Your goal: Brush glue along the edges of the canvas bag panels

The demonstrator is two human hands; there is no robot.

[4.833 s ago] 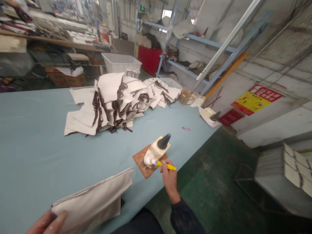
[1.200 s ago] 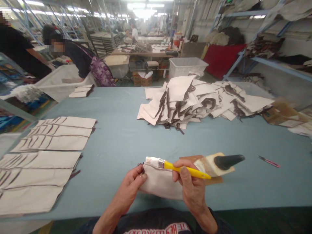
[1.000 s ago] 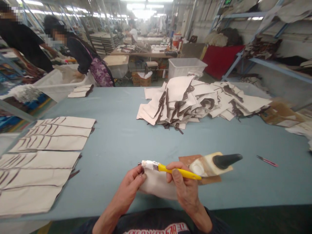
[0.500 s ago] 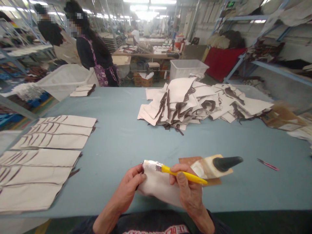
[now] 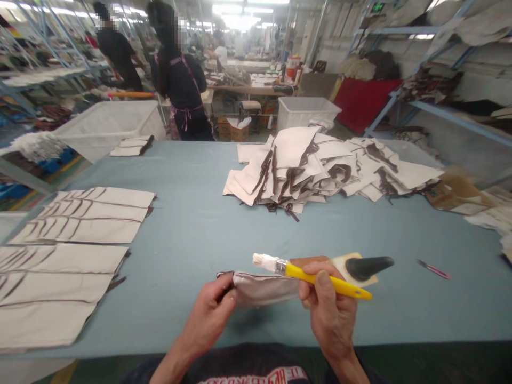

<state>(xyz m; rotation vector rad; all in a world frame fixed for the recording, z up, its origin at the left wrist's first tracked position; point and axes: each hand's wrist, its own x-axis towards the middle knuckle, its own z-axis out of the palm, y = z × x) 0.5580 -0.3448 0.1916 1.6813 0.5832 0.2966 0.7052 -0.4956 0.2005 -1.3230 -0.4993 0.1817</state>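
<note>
Between the thumb and fingers of my left hand [image 5: 214,305] is the dark-edged end of a cream fabric piece [image 5: 262,289]. The piece stretches right toward my other hand, where its far end is hidden. My right hand [image 5: 330,301] is closed around a paintbrush [image 5: 306,273] with a yellow handle. White paste coats its bristles, which point left and stand above the fabric, apart from it. Just behind my right hand lies a pale, stained board [image 5: 340,264] with a black, horn-shaped object [image 5: 368,268] on it. Part of the board is hidden by my hand.
Cream pieces with dark trim lie in a loose heap [image 5: 296,165] at the back. Overlapping rows [image 5: 92,213] of similar pieces cover the left side. Small pink-handled snips [image 5: 434,269] rest at right. Past the table stand white bins [image 5: 308,112] and two people.
The brush has lifted off the fabric and moved right with my right hand. My left hand has turned the fabric so its dark edge faces up. The people behind have shifted right.
</note>
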